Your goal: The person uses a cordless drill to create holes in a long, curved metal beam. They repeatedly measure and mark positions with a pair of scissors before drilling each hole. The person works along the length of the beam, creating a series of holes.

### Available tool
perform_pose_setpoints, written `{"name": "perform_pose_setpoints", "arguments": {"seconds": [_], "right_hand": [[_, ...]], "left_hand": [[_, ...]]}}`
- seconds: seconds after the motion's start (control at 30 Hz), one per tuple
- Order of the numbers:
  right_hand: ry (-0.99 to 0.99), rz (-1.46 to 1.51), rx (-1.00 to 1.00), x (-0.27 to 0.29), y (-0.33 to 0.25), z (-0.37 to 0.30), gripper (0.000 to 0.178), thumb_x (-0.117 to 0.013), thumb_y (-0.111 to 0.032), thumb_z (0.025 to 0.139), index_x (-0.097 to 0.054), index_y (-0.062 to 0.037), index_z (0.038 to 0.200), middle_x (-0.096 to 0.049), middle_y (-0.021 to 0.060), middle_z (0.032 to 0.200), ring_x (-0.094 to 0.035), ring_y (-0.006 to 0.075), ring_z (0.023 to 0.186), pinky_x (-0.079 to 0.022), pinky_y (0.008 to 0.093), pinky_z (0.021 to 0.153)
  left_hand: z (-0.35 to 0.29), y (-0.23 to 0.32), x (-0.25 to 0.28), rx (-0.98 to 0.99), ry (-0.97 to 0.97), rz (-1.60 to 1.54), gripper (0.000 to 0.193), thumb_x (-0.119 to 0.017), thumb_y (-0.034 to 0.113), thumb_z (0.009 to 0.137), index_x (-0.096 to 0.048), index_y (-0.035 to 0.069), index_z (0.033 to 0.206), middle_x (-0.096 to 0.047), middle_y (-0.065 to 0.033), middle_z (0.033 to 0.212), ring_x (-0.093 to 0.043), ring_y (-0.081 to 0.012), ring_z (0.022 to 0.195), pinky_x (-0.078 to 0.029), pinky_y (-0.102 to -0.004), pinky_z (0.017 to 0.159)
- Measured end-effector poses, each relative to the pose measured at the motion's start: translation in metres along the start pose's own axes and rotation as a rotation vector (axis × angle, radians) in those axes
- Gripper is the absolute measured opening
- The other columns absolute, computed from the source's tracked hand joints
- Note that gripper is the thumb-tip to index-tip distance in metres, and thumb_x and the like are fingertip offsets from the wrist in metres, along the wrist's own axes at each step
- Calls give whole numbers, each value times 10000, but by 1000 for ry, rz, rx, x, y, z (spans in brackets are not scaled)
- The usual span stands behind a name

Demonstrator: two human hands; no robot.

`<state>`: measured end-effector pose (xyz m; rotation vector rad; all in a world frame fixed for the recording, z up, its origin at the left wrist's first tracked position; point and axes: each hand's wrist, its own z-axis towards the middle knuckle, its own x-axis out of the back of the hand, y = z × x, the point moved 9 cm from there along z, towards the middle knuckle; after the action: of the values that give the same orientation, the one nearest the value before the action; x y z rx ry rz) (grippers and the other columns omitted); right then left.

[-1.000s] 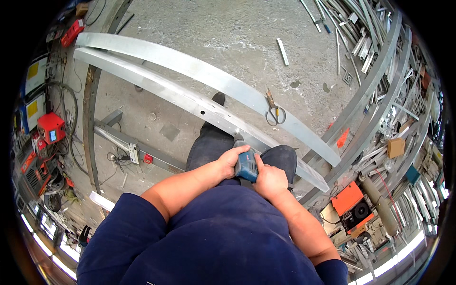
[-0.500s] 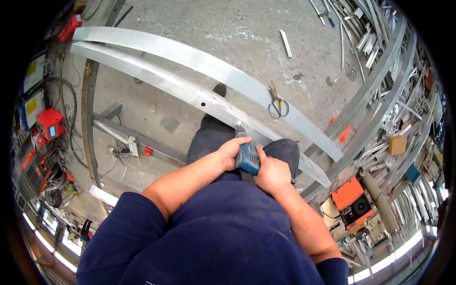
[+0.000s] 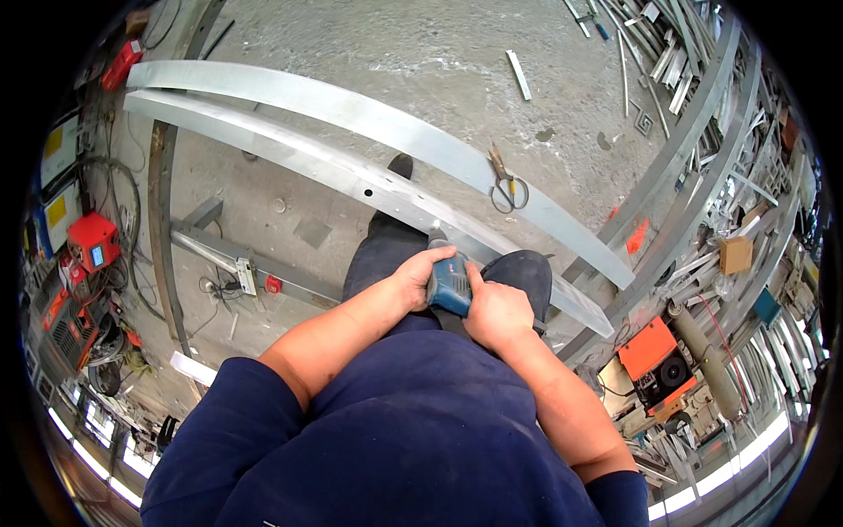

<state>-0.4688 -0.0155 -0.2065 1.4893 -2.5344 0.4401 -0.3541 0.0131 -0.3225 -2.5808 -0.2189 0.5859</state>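
Note:
Both hands are closed on a blue power drill in front of my belly. My left hand wraps its left side near the front, and my right hand grips the rear right. The drill's nose meets the near silver metal tube, which crosses in front of my legs; the bit's tip is too small to make out. A round dark hole shows in that tube, left of the drill. Beyond it runs a second flat silver bar, with dark-handled scissors lying across it.
Steel beams support the bars at left and right. A red machine and cables stand at the left. On the right are an orange toolbox, a small cardboard box and piled metal offcuts. A short strip lies on the concrete floor.
The whole view has shifted slightly. The drill and both hands appear a little further left, still at the near tube, with the same grip.

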Motion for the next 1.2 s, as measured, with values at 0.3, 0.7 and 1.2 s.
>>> {"name": "perform_pose_setpoints", "arguments": {"seconds": [0.3,0.7,1.2], "right_hand": [[-6,-19,-4,3,-4,-2,838,-734,-244,799,-407,-98,1557,-741,150,1034,-735,338,968,-579,449,853],[-55,-46,-6,8,-12,0,780,-665,-205,835,-402,-81,1558,-745,165,1050,-741,338,967,-585,455,849],[-58,-39,-25,8,-11,0,784,-669,-199,831,-412,-98,1565,-749,155,1049,-737,338,972,-577,452,865]], "left_hand": [[-1,0,3,20,-6,17,386,-684,399,978,-638,66,1168,-715,-131,1085,-723,-289,962,-589,-465,914],[3,1,8,20,-53,6,381,-677,419,974,-657,76,1136,-729,-114,1050,-726,-276,929,-603,-455,881],[0,1,4,28,-42,7,381,-663,406,986,-635,60,1145,-715,-130,1062,-720,-285,937,-595,-461,903]]}}
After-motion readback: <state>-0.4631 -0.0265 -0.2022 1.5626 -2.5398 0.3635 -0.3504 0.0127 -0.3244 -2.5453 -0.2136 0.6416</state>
